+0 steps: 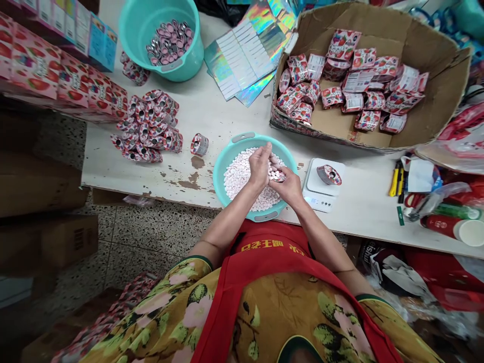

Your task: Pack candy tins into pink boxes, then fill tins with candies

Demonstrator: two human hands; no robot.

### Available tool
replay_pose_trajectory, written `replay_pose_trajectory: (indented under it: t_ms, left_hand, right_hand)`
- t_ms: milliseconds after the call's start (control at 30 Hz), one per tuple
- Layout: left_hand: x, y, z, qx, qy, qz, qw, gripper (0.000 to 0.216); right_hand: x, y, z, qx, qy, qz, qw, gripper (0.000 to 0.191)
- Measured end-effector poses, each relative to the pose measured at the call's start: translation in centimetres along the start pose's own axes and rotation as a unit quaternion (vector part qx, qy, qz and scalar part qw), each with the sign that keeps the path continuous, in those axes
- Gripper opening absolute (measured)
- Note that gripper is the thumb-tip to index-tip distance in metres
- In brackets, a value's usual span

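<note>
My left hand (260,164) is curled above a turquoise basin (218,174), its fingers cupped around some small white tablets. My right hand (288,185) meets it over the basin and grips a small strawberry-print container (280,176), mostly covered by the fingers. Tablets show between the two hands at the container's mouth. A heap of the same white tablets (238,176) fills the basin's bottom. Just right of the basin, another strawberry-print container (328,174) lies tilted on a white digital scale (317,201).
Left on the table (204,194) are one single container (199,144) and a pile of similar containers (147,126). Behind stand a turquoise bucket (185,70) of small round metallic-and-pink pieces, shiny label sheets (245,55) and a cardboard box (434,101) with more containers. Yellow cutters (394,181) lie right.
</note>
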State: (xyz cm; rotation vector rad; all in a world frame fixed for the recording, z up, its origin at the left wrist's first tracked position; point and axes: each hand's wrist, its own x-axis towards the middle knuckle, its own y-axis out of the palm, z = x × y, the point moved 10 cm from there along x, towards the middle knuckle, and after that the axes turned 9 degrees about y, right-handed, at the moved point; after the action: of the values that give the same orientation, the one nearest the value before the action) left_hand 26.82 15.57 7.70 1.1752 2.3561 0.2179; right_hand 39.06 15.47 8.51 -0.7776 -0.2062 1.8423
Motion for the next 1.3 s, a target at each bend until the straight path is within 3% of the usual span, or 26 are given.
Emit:
replay_pose_trajectory:
  t_ms: [100,300,467,633,833,933,1033,1133,1200,1300]
  left_hand:
    - [-0.1,0.5,-0.1,0.009,0.004,0.031,0.999,0.055]
    - [0.0,0.0,-0.7,0.037,0.053,0.013,0.998,0.059]
    - [-1.2,2.1,0.3,0.068,0.003,0.129,0.989,0.061]
    - [-0.8,0.5,0.1,0.013,-0.026,0.065,0.997,0.056]
    - [-0.3,0.3,0.8,-0.016,-0.067,0.063,0.996,0.048]
    - [1.4,-1.3,0.4,-0.084,-0.068,0.041,0.993,0.041]
    - [3.1,-4.9,1.6,-0.092,-0.108,-0.029,0.989,0.031]
    - [2.4,-7.5,4.9,-0.008,-0.220,-0.060,0.974,0.022]
    - [1.3,-6.7,6.3,0.061,-0.254,-0.005,0.965,0.016]
    - [-0.4,-1.5,7.0,0.142,-0.218,0.137,0.956,0.016]
  right_hand:
    - [0.0,-0.1,-0.1,-0.011,0.005,-0.007,1.000,0.033]
    - [-0.1,0.3,0.1,0.005,-0.003,0.008,1.000,0.035]
    - [0.2,0.4,-1.3,-0.004,0.047,0.018,0.999,0.025]
    - [0.1,0.5,-1.2,0.094,-0.003,0.026,0.995,0.042]
    - [0.1,1.1,-2.5,0.174,0.009,0.046,0.984,0.046]
    - [-0.4,0.9,-2.9,0.205,0.019,0.060,0.977,0.050]
    - [-1.6,-0.6,-3.5,0.231,0.027,0.061,0.971,0.052]
    - [-3.5,-3.1,-5.1,0.253,0.058,0.045,0.965,0.054]
    - [-4.9,-5.3,-6.9,0.263,0.087,0.021,0.961,0.056]
    - [-7.2,-9.6,-10.7,0.270,0.132,-0.054,0.952,0.057]
